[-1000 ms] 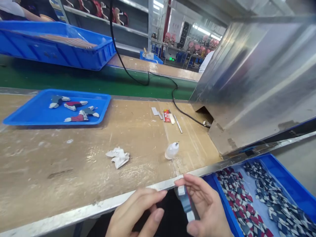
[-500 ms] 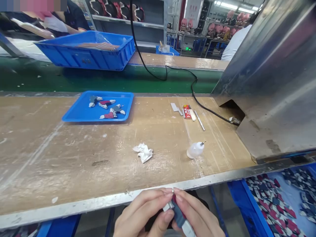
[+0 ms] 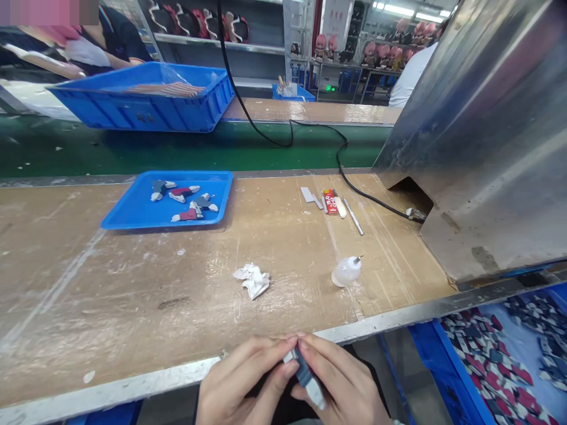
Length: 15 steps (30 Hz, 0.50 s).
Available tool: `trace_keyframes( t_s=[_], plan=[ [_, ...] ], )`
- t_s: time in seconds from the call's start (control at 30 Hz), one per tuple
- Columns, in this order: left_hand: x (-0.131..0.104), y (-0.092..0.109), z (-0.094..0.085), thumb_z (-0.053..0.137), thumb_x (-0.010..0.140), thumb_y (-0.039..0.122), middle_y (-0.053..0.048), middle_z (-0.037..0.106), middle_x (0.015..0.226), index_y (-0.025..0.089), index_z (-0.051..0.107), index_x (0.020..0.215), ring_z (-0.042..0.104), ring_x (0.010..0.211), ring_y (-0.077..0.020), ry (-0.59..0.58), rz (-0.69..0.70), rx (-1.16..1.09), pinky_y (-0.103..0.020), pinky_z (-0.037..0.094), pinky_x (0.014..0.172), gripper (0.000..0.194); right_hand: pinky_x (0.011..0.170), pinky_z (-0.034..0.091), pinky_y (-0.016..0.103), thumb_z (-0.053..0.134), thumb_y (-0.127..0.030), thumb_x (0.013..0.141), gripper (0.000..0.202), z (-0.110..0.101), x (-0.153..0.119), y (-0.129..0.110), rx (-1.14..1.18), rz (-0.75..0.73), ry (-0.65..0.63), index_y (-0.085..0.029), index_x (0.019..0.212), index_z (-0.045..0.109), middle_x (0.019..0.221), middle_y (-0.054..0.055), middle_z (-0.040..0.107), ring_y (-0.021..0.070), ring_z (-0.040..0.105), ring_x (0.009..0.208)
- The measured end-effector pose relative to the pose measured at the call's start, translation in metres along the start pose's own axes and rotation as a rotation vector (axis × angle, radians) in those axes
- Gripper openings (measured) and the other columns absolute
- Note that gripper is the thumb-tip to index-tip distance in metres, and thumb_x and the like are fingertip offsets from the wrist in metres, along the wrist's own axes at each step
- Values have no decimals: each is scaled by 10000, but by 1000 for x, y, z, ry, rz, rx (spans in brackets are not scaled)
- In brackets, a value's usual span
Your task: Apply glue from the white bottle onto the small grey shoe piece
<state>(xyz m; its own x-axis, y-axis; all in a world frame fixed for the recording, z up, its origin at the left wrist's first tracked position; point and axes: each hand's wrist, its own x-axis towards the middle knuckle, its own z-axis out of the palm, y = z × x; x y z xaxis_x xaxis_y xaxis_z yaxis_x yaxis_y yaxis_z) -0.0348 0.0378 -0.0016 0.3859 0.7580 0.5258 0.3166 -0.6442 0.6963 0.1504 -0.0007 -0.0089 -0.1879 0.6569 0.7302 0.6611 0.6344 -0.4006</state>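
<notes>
Both hands are meeting at the near edge of the wooden workbench [image 3: 133, 295], low in the view. The left hand [image 3: 239, 383] and the right hand [image 3: 341, 386] are holding one small toy part [image 3: 305, 376] between them. The part is grey-blue with white ends, and it is sitting tilted just below the bench's metal edge. The left thumb and fingers are pinching its upper white end. The right fingers are curling round its other side, with the fingertips of both hands touching above it.

On the bench, a crumpled white wipe [image 3: 252, 280] is lying near the middle. A small clear squeeze bottle [image 3: 345, 271] with a thin tip is lying on its side to the right of the wipe. Farther back, a red pack [image 3: 329, 202] and a thin metal stick [image 3: 353, 216] are lying beside each other.

A flat blue tray [image 3: 133, 209] is sitting at the back left, with four finished parts [image 3: 183, 200] in it. A black cable [image 3: 310, 133] is running across the green belt [image 3: 88, 150] into a big shiny metal box [image 3: 487, 147] on the right. Below that box, a blue bin [image 3: 425, 360] is holding lots of loose red, white and dark pieces [image 3: 487, 366]. A deep blue crate [image 3: 146, 109] is standing beyond the belt, and another person's arm is showing behind it.
</notes>
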Motion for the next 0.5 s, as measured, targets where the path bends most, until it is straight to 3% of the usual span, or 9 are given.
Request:
trace_keyframes(
  t_s=[0.1,0.23,0.37,0.5],
  plan=[
    [13,-18,-9,612,976,95,-27,761,1051,188,701,1116,733,1001,-123,29,102,150,-174,571,942,191,864,635,224,572,-322,1018,241,-12,-3,15,-20,76,-63,-129,1101,691,1028,121,787,178,775,948],
    [19,-28,-15,558,1020,182,2,776,1026,214,694,1081,740,1002,-97,-8,115,239,-128,542,963,153,787,618,208,661,-289,958,76,-31,-32,45,-129,469,66,-236,1011,673,974,32,753,147,747,881],
    [7,-32,-8,599,1012,325,-12,759,1124,246,648,1195,737,1049,-124,-85,30,254,-151,576,935,205,792,625,336,705,-516,888,481,-35,-37,69,-46,862,121,-263,1274,569,1202,83,692,217,729,958],
    [-2,-37,3,567,1032,268,-57,703,1148,246,641,1271,724,1030,-141,-17,31,375,-181,599,839,251,1028,506,509,703,-599,836,668,-22,-4,73,126,969,13,-309,1387,458,1388,84,599,283,633,1193]
  ],
)
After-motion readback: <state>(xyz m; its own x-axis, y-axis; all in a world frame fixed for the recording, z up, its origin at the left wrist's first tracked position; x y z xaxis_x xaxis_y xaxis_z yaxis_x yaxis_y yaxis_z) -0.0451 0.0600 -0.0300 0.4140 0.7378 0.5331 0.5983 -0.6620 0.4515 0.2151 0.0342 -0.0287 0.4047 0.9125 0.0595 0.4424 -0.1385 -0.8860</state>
